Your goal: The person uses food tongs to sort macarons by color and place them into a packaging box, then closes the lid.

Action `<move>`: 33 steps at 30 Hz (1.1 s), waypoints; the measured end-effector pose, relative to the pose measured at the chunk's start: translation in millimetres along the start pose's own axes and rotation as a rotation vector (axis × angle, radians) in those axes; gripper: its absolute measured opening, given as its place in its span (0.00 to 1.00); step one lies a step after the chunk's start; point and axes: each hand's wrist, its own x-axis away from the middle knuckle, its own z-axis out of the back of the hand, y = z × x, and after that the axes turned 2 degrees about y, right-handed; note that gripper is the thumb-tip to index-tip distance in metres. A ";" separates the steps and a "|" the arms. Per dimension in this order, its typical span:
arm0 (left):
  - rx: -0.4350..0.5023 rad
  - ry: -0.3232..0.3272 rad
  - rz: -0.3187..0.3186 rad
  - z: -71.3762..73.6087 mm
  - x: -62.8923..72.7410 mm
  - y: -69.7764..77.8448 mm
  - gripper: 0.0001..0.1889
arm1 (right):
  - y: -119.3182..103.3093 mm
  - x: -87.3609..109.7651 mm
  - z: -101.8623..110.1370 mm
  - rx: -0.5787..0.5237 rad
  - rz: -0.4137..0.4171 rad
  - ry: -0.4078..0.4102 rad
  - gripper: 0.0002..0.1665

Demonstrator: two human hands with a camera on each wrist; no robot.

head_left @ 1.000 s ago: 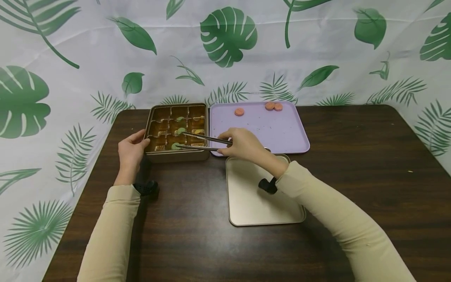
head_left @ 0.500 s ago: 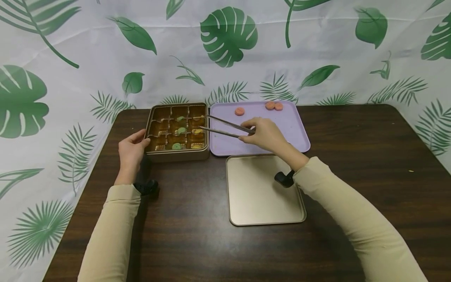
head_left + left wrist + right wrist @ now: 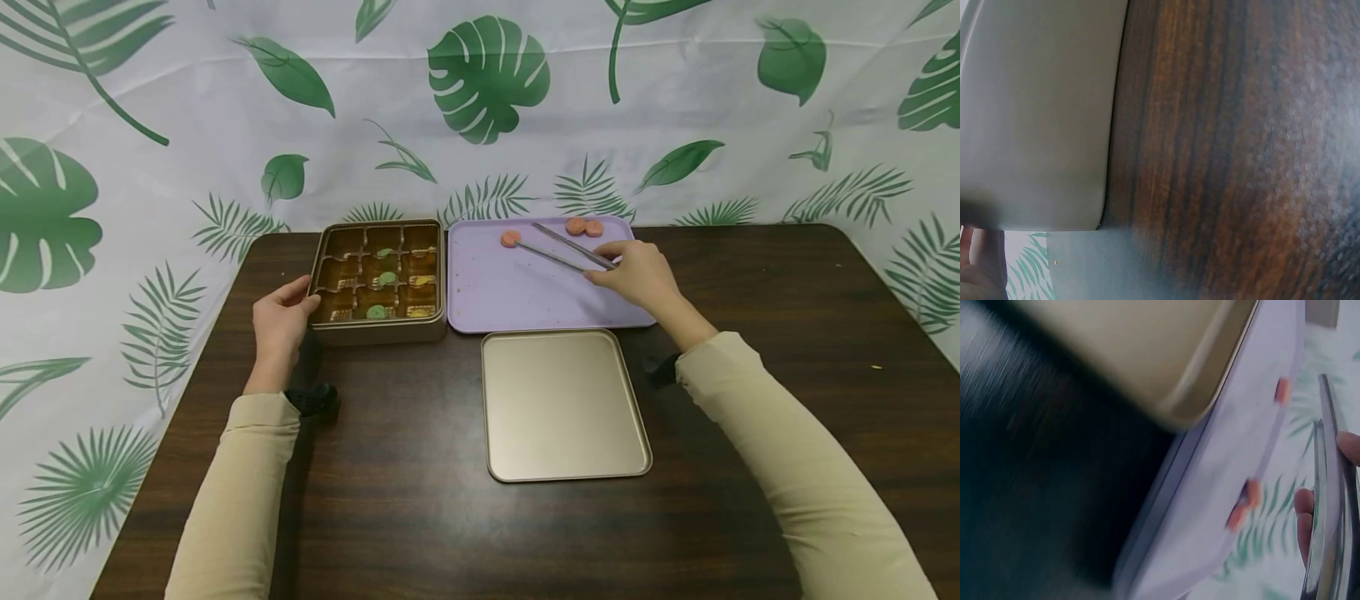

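Note:
My left hand (image 3: 279, 327) holds the left side of a bronze square tin (image 3: 378, 333), its thumb at the rim. Inside the tin is a brown plastic insert with several compartments, some holding green pieces (image 3: 376, 312) and yellow pieces (image 3: 424, 280). Metal tongs (image 3: 576, 247) are pinched in my right hand (image 3: 637, 271) above a lilac tray (image 3: 495, 292). The tong arms are spread, one tip right at a round pink cookie (image 3: 510, 239). In the right wrist view, thumb and fingers (image 3: 1304, 515) press on the tongs from both sides.
Two more pink cookies (image 3: 584, 227) sit together near the tray's back edge. A flat gold lid (image 3: 562, 408) lies in front of the tray. Small crumbs dot the tray. Behind the dark wooden table (image 3: 405, 517) hangs a leaf-print cloth (image 3: 315, 100).
My right hand has carried the tongs rightward from over the tin to over the lilac tray, leaving the tin's green pieces behind. The left hand stays on the tin.

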 end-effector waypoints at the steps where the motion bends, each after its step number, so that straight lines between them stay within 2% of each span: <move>1: 0.000 -0.001 0.000 0.1 0.1 -0.1 0.23 | 4.5 0.0 1.9 0.005 -0.014 0.003 0.28; 13: -0.006 0.009 -0.002 -0.7 1.3 0.5 0.23 | 40.9 -1.7 21.5 0.029 -0.127 0.044 0.30; 19: -0.011 0.013 -0.005 -1.2 1.5 0.3 0.23 | 52.4 -0.1 24.2 0.055 -0.146 0.061 0.30; 33: -0.011 0.009 0.000 -0.1 1.0 0.5 0.23 | 69.8 -3.0 22.2 0.064 -0.172 0.033 0.31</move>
